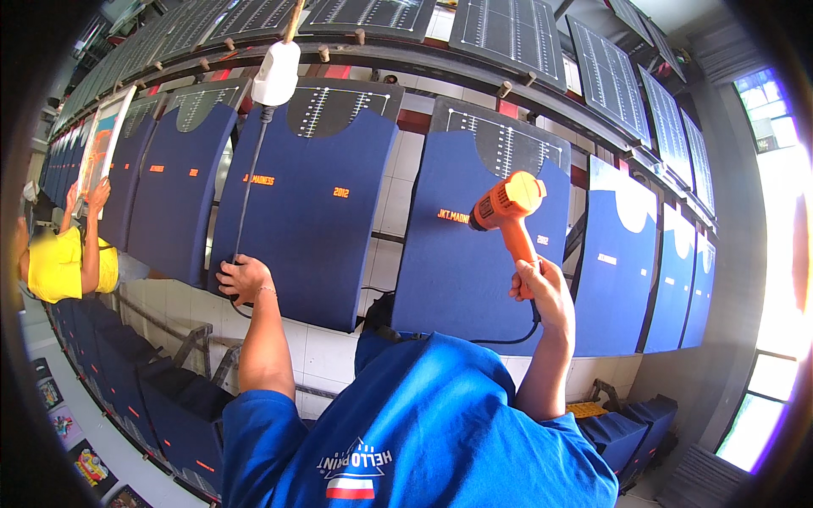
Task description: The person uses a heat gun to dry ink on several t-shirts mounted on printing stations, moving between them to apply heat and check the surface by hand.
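Blue fabric of the person's own shirt (423,423) fills the lower foreground. Right hand (542,292) grips the handle of an orange heat gun (506,212), fingers wrapped tight around it, nozzle directed at a navy shirt (474,254) with a small orange print, stretched on a slanted board. Left hand (244,278) rests flat on the lower edge of the neighbouring navy shirt (313,203), fingers spread, beside a dark cable (247,195) hanging from a white plug (277,74). Identical boards run in a long row along a white tiled wall (398,195). Dark gridded panels (508,34) hang overhead. Far left, a second person in yellow (63,262) handles a printing frame (103,144). Bright windows (775,169) occupy the right side.
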The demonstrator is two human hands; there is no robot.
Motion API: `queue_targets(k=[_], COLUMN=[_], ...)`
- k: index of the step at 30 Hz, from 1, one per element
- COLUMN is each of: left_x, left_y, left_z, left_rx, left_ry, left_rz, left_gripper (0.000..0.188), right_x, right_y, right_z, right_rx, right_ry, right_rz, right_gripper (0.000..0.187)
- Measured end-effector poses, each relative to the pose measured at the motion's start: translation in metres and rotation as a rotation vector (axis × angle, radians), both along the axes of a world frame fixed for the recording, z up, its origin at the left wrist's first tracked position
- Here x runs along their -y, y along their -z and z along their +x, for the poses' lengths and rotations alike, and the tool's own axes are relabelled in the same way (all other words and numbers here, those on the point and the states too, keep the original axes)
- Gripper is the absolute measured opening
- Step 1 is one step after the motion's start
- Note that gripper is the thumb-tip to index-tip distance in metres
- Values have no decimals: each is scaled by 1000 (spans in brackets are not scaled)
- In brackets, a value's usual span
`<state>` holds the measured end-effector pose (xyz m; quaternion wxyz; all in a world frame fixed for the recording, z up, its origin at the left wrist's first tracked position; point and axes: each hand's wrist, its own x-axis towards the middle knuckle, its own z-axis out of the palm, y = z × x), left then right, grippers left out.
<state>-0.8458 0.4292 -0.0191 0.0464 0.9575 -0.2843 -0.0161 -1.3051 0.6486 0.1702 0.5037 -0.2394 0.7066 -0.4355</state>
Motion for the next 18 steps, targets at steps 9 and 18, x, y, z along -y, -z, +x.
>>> queue_targets(k=[9,18], left_x=[-2,-2], left_y=[-2,8], left_z=[-1,5], left_rx=[-14,4], left_ry=[8,12], left_rz=[-30,-59], left_gripper=[52,51], right_x=[-9,-16], right_y=[10,2], right_z=[2,-2], right_rx=[-31,9], right_ry=[-1,5], right_rz=[-42,-98], right_gripper=[31,28])
